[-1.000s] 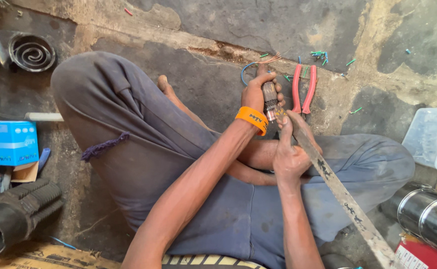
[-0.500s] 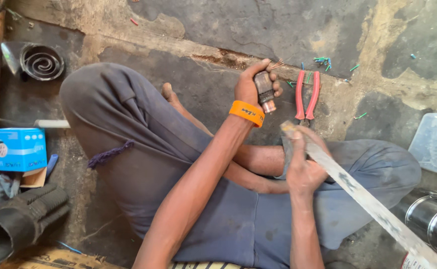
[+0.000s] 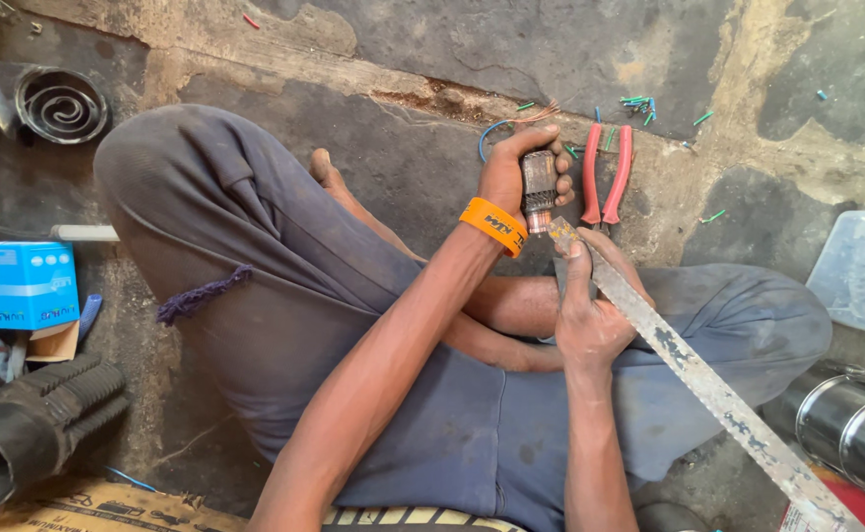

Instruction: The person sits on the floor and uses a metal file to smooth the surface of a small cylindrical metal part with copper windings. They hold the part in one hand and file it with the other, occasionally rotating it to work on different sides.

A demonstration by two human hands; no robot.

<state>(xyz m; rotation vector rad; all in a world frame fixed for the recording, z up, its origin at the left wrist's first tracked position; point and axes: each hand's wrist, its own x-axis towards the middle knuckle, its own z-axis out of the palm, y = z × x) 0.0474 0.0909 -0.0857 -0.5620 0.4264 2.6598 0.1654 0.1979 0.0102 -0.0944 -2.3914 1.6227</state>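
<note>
I have raised my left hand point(image 3: 516, 172) with the armature point(image 3: 539, 187) clear of my right hand point(image 3: 590, 315); blade point(image 3: 689, 365) tip now meets its lower end.

Even, soft daylight fills the scene, bright enough to show the cracks and stains of the grey concrete floor point(image 3: 748, 59) without harsh contrast. Shadows are faint and diffuse, pooling only under the folded legs and beside the black ribbed rubber hose point(image 3: 33, 433) at lower left (the darkest patch in view). A mild sheen runs along the long worn flat metal blade point(image 3: 708, 389) and the shiny steel cylinders point(image 3: 851, 429) at the right edge. Focus is sharp across the centre; the corners soften slightly, and the wide lens bends straight lines near the borders. No motion blur shows.
</note>
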